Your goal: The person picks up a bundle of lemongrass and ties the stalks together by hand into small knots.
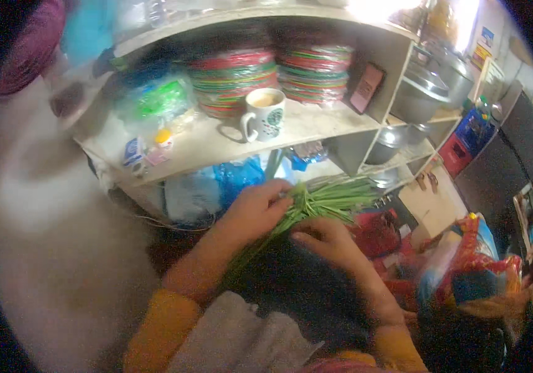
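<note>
A bundle of long green leafy stalks (327, 200) lies across the front of a shelf unit, its loose ends fanning out to the right. My left hand (266, 203) grips the bundle near its gathered part, where strands cross over it. Longer stalks trail down beneath my left forearm. At the bundle's lower edge is my right hand (324, 238), with its thumb towards the left; whether its fingers close on any stalks is hidden. Above my hands, a white mug (265, 123) with a milky brown drink stands on the shelf (206, 151).
Behind the mug stand plastic-wrapped stacks of red and green discs (234, 79). A phone (367, 88) leans against the divider. Metal pots (418, 95) fill the right compartments. Blue plastic bags (241, 177) sit under the shelf. Colourful packets (471, 261) lie at right. Another person's clothing (29, 46) shows upper left.
</note>
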`<state>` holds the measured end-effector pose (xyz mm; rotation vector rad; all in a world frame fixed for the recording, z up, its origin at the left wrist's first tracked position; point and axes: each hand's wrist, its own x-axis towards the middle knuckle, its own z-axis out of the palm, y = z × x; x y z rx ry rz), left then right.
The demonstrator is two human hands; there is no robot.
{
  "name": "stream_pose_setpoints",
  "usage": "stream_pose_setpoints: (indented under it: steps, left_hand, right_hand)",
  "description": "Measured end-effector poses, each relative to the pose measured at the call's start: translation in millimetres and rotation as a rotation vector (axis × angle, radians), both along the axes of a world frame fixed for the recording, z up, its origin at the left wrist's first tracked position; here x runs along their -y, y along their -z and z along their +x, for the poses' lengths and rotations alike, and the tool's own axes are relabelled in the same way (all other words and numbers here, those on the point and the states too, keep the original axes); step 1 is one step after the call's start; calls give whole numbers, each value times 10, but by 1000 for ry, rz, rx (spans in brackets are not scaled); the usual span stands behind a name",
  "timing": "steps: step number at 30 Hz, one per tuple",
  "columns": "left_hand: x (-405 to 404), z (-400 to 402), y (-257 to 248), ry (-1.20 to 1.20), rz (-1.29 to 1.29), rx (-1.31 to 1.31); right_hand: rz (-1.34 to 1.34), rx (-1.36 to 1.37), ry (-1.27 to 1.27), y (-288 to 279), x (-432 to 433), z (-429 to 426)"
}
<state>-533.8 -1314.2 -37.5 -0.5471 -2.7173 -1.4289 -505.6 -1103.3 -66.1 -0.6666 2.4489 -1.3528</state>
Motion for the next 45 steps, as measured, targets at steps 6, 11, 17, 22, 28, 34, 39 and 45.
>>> stream_pose_setpoints:
  steps: [6,11,17,22,28,34,39,45]
  left_hand:
    - [-280,-120,-192,105,35,-140]
    - [-501,-106,-577,152,162,-71]
    - [-792,-114,-996,269,323,-331]
    - [-1033,38,-1307,418,626,-256]
    - [-1139,178,-1363,676,765,-31]
    - [-1331,259,-1115,738,453,74]
    - [-1293,283,-836,813,352,-282]
    - [-1385,223,-707,625,290,-73]
  right_hand:
    - [-156,-45,34,494,-144,-349]
    - [-405,42,116,215,-340,-432]
    - [-287,-476,937,170,5,-233]
    - [-89,-1420,1084,99,-168,-256]
    - [-191,-1522,1085,-35,-625,-493]
    - [-1018,-814,1056,-73,-722,-427]
    - [-1295,-569,960,-49,-1230,-343]
    - [-284,-1712,918,-937,-2896,-298]
